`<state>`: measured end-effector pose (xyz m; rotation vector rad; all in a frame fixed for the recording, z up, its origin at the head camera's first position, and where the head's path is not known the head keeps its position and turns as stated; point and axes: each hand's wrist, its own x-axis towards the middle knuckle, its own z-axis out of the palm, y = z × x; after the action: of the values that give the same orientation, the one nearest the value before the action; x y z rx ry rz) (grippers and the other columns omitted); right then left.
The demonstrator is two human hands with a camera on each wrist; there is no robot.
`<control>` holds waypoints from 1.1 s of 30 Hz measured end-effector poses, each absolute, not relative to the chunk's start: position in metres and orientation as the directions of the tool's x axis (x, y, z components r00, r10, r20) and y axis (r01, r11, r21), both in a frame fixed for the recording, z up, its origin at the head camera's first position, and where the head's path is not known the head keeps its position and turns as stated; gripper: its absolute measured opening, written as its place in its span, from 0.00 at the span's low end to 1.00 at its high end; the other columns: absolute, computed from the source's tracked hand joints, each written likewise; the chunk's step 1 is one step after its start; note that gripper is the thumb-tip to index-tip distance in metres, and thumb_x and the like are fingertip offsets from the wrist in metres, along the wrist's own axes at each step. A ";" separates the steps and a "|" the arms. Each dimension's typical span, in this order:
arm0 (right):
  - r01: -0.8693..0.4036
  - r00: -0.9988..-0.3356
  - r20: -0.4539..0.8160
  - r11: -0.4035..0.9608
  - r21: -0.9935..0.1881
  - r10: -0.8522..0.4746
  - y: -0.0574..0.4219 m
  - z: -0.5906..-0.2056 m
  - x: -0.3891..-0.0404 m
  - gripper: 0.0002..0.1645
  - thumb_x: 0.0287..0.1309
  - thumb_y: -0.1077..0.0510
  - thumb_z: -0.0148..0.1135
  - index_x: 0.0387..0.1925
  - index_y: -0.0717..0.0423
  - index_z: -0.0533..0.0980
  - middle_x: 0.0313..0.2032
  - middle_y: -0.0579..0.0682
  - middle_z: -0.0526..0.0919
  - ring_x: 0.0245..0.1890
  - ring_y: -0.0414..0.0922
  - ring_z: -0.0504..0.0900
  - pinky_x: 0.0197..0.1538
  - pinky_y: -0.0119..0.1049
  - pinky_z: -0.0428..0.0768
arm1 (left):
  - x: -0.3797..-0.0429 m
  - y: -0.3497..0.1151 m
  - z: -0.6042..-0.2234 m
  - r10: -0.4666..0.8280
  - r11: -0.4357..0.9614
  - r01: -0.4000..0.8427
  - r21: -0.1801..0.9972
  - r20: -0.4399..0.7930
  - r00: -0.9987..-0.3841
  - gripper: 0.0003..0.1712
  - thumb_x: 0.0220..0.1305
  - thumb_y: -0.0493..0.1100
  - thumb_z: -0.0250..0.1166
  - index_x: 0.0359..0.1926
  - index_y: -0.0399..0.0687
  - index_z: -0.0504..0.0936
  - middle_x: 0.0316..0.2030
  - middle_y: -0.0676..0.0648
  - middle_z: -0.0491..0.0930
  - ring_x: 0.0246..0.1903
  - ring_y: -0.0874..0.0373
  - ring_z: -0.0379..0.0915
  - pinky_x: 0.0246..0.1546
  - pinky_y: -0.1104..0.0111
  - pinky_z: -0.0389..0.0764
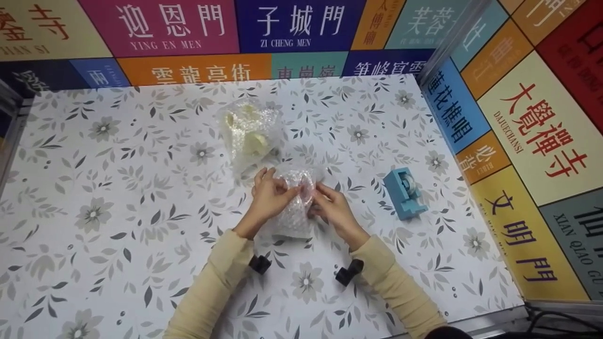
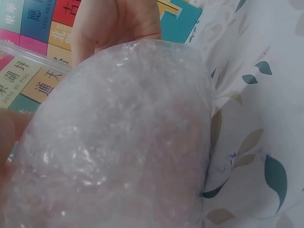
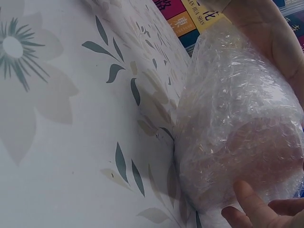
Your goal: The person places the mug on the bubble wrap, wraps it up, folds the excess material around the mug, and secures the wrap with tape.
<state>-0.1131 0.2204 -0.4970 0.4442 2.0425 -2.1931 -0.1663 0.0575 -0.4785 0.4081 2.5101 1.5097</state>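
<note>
A bubble-wrap bundle [image 1: 292, 223] lies on the table between both hands, with something pinkish showing faintly through the plastic. My left hand [image 1: 273, 195] holds its left side, thumb stretched across the top. From the right, my right hand [image 1: 332, 205] pinches the wrap near its upper edge. In the left wrist view the bundle [image 2: 118, 123] fills the middle, and the right hand [image 2: 118, 23] shows behind it. The right wrist view has right fingers [image 3: 256, 206] against the lower part of the bundle [image 3: 237, 104]; what lies inside is blurred by the bubbles.
A second bubble-wrapped bundle [image 1: 249, 132] with pale yellow contents lies just beyond the hands. To the right stands a blue tape dispenser [image 1: 405, 193] with a roll in it. Printed panels [image 1: 301, 28] rise along the back and right edges of the flower-patterned table [image 1: 118, 188].
</note>
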 end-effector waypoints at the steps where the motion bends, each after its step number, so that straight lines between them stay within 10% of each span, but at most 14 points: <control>1: 0.258 -0.958 -0.267 -0.092 -0.962 0.107 0.221 -0.497 -0.112 0.29 0.62 0.59 0.52 0.61 0.70 0.61 0.51 0.65 0.73 0.42 0.52 0.79 0.46 0.45 0.77 | -0.167 0.056 -0.478 0.332 0.436 0.129 0.891 -0.027 -0.943 0.13 0.47 0.42 0.66 0.17 0.37 0.77 0.61 0.30 0.59 0.64 0.38 0.41 0.57 0.37 0.42; 23: 0.300 -0.944 -0.307 -0.068 -0.951 0.124 0.221 -0.496 -0.114 0.26 0.64 0.61 0.49 0.61 0.69 0.61 0.47 0.64 0.76 0.38 0.46 0.80 0.49 0.49 0.75 | -0.169 0.052 -0.484 0.362 0.259 0.145 0.955 0.044 -0.931 0.11 0.41 0.34 0.65 0.14 0.34 0.72 0.58 0.25 0.61 0.62 0.35 0.48 0.62 0.46 0.45; 28: 0.302 -0.943 -0.308 -0.063 -0.951 0.128 0.221 -0.496 -0.114 0.26 0.64 0.61 0.48 0.61 0.67 0.61 0.46 0.62 0.76 0.37 0.45 0.80 0.49 0.48 0.75 | -0.170 0.053 -0.486 0.365 0.231 0.171 0.958 0.078 -0.928 0.10 0.41 0.32 0.65 0.15 0.32 0.72 0.45 0.26 0.72 0.61 0.36 0.53 0.63 0.48 0.47; 33: 0.310 -0.939 -0.316 -0.063 -0.949 0.133 0.219 -0.497 -0.112 0.27 0.65 0.59 0.48 0.62 0.66 0.60 0.46 0.64 0.76 0.39 0.47 0.79 0.49 0.49 0.75 | -0.167 0.055 -0.488 0.341 0.161 0.094 0.982 0.034 -0.939 0.09 0.42 0.31 0.65 0.16 0.33 0.71 0.56 0.24 0.61 0.55 0.36 0.60 0.61 0.51 0.55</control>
<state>-0.1119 0.2194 -0.4973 0.4907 2.0603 -2.1482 -0.1671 0.0546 -0.4883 0.4266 2.2367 1.8687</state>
